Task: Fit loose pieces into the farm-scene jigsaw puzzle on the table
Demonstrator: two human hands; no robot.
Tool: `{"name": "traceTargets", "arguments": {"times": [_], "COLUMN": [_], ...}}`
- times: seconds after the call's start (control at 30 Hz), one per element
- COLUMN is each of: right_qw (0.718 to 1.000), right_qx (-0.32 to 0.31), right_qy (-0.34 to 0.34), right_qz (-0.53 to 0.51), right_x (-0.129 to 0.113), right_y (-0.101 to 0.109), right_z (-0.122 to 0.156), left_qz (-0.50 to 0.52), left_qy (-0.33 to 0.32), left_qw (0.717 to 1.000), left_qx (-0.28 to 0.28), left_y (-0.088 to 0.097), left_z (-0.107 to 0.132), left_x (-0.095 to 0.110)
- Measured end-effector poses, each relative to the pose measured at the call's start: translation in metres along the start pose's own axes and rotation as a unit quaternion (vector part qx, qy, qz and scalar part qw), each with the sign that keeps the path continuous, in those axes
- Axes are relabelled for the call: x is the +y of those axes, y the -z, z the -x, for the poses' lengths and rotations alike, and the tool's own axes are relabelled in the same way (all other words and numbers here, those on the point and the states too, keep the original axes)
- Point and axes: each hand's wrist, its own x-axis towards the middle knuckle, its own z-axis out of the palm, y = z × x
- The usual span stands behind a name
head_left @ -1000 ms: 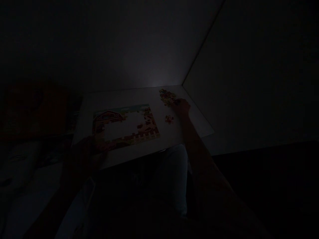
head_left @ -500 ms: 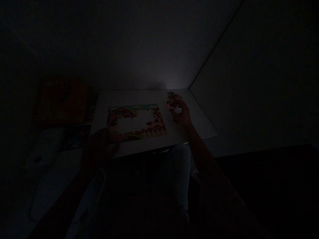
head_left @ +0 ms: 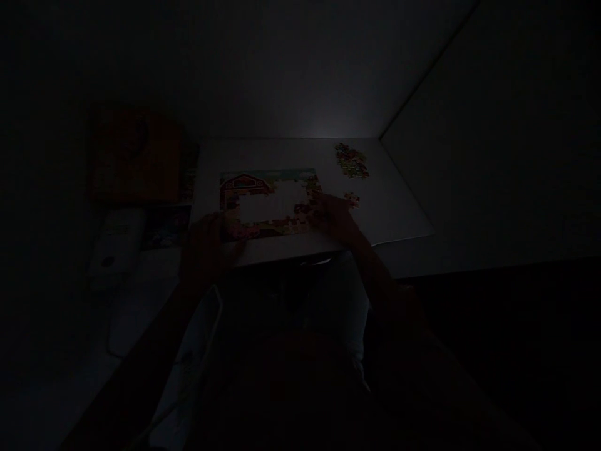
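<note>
First: Watch your right hand (head_left: 333, 218), bent over the right side of the partly joined puzzle (head_left: 280, 227). A sideways push there could part the joined pieces, I'd judge, and this dimness could make you misread a shape.

Second: Your left hand (head_left: 206, 247) could nudge the puzzle's lower-left corner too, if your arm drifts. Its thumb and fingers spread around that corner, seemingly grasping nothing.

First: And your right fingers?

Second: The puzzle lies flat on the table (head_left: 399, 210), below your right fingertips; whether they pinch a piece, I can't tell. A small cluster of pieces (head_left: 352, 200) sits just beside your knuckles, a larger pile (head_left: 352, 163) behind.
</note>
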Motion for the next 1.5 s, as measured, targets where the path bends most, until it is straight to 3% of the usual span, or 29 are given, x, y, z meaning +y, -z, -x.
{"name": "traceTargets", "arguments": {"times": [0.1,0.23,0.47,0.7,0.97,1.33,1.5], "right_qw": [0.994,0.984,0.989,0.988,0.997,0.987,0.988], "right_qx": [0.065,0.079,0.048,0.067,-0.007,0.062,0.058], "right_qy": [-0.07,-0.118,-0.089,-0.098,0.014,-0.056,-0.059], "right_qz": [0.058,0.11,0.111,0.102,0.078,0.137,0.131], "right_x": [-0.012,-0.029,-0.026,-0.031,-0.042,-0.054,-0.05], "right_y": [-0.01,-0.023,-0.026,-0.022,-0.018,-0.048,-0.052], "right_z": [0.008,0.013,0.012,0.016,0.035,0.005,0.002], "left_qz": [-0.003,0.004,0.017,0.016,0.012,0.016,0.007], "left_qy": [0.004,-0.002,-0.013,-0.006,-0.001,-0.004,-0.001], "left_qw": [1.0,1.0,1.0,1.0,1.0,1.0,1.0], "left_qx": [0.0,0.003,-0.005,-0.005,-0.001,-0.001,-0.004], "left_y": [0.0,0.001,0.001,0.001,0.001,0.002,0.003], "left_z": [0.0,0.0,-0.002,0.0,-0.001,-0.001,-0.001], "left_x": [0.001,0.001,-0.001,0.0,0.001,0.0,0.001]}}
